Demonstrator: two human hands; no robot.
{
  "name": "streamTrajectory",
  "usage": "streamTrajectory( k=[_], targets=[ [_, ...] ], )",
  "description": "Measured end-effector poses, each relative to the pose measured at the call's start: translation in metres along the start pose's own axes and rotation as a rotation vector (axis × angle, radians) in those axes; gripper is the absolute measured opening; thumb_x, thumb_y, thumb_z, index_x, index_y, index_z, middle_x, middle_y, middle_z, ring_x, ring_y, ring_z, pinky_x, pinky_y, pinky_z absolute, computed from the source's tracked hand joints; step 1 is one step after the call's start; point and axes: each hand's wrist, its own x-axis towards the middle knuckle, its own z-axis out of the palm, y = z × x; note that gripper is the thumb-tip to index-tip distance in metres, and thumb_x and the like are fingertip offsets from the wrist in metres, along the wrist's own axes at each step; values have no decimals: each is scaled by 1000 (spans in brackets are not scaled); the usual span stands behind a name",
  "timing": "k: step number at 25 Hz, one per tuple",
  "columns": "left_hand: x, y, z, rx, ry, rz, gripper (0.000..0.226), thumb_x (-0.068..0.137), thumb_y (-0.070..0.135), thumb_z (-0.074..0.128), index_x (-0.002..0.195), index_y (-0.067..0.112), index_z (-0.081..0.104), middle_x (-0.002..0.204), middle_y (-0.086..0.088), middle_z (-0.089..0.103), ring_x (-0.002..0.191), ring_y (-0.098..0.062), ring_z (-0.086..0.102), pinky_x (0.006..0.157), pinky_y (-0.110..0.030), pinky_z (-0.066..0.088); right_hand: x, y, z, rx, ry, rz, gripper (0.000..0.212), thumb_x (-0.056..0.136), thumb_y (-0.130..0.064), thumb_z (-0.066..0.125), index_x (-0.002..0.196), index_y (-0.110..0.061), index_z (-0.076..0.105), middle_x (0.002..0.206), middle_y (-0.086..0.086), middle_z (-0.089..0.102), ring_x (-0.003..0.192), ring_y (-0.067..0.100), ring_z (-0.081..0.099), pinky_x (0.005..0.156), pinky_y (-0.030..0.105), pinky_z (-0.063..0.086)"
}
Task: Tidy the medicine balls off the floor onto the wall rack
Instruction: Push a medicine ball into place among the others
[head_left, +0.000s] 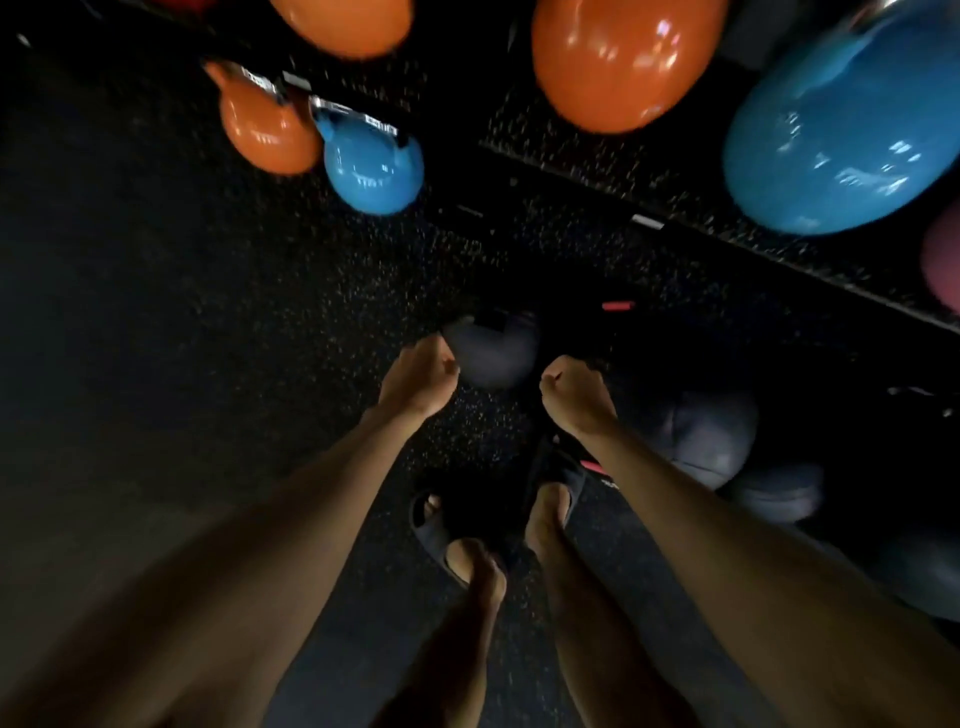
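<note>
A dark grey medicine ball (493, 356) lies on the black speckled floor just beyond my feet. My left hand (418, 376) is against its left side with the fingers curled down around it. My right hand (574, 397) is at its right edge, fingers curled the same way and their tips hidden. Several more dark grey medicine balls (709, 436) are bunched on the floor to the right, beside my right forearm. A black ball with a red label (618, 306) sits just behind them, hard to make out in the dark.
Orange kettlebells (265, 132) and a blue kettlebell (371, 169) stand on the floor ahead. Larger orange (618, 62) and blue (841, 140) ones sit on a raised speckled ledge (597, 171) at the right. My feet in dark slippers (556, 475) are below the hands.
</note>
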Motion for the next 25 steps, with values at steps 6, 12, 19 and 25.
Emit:
streamTrajectory(
  k=[6, 12, 19, 25],
  targets=[
    [100, -43, 73, -210, -22, -118, 20, 94, 17, 51, 89, 3, 65, 89, -26, 72, 81, -41, 72, 69, -55, 60, 103, 14, 49, 115, 89, 53, 41, 101, -36, 46, 134, -12, 52, 131, 16, 61, 119, 34, 58, 89, 33, 45],
    [169, -46, 112, -452, 146, -242, 58, 89, 52, 62, 134, 19, 44, 134, -11, 47, 120, -29, 50, 103, -46, 47, 181, 31, 77, 356, 94, 155, 69, 104, -54, 31, 159, -17, 16, 161, 15, 28, 144, 34, 36, 114, 43, 33],
    [193, -52, 128, -446, 49, -252, 80, 89, 73, 47, 156, 38, 20, 159, -6, 19, 144, -37, 25, 115, -56, 32, 167, 49, 125, 422, 184, 28, 41, 103, -43, 44, 137, -20, 45, 133, 11, 53, 105, 18, 56, 76, 20, 40],
    [172, -111, 116, -814, -83, -329, 48, 96, 42, 56, 140, 37, 38, 134, 14, 47, 122, -15, 46, 101, -63, 40, 179, 47, 126, 527, 135, 141, 51, 104, -52, 35, 139, -15, 41, 126, 9, 60, 101, 16, 60, 80, 26, 43]
  ],
)
